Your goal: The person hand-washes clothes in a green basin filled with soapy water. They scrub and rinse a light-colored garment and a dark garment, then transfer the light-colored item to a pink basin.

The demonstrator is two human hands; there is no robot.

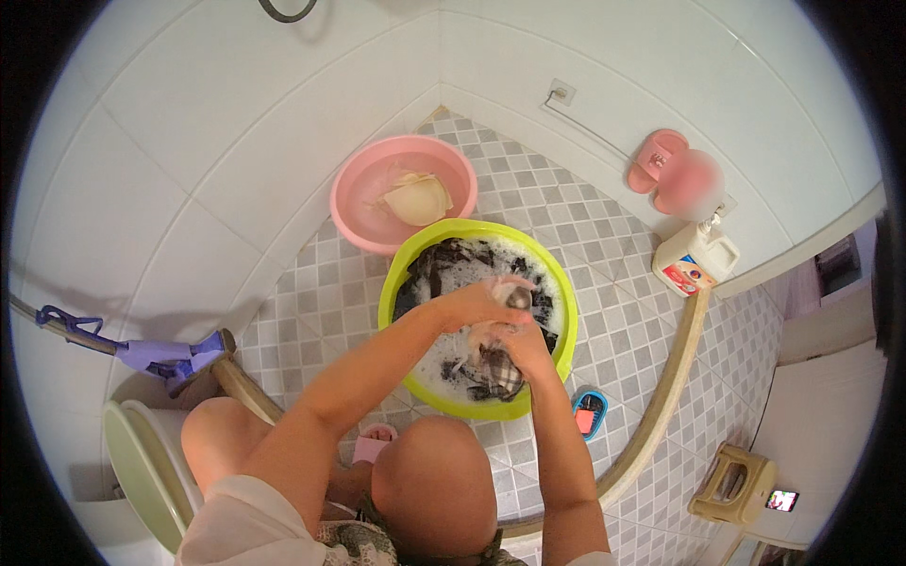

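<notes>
A lime green plastic basin (393,283) stands on the tiled floor before me, holding soapy water and dark clothes (453,263). Over its middle, my left hand (488,301) and my right hand (520,347) are close together on wet, sudsy cloth. A checked fabric piece (507,376) hangs below my right hand, into the suds. Foam covers part of the fingers, and the cloth between the hands is partly hidden. Behind the green basin, a pink basin (343,205) holds water and a cream-coloured cloth item (419,200).
A blue soap dish (601,417) with a reddish bar lies right of the basin. A detergent jug (697,258) and pink slippers (658,161) are by the right wall. A curved threshold (672,385), a beige stool (736,488) and a purple mop head (166,357) flank the area.
</notes>
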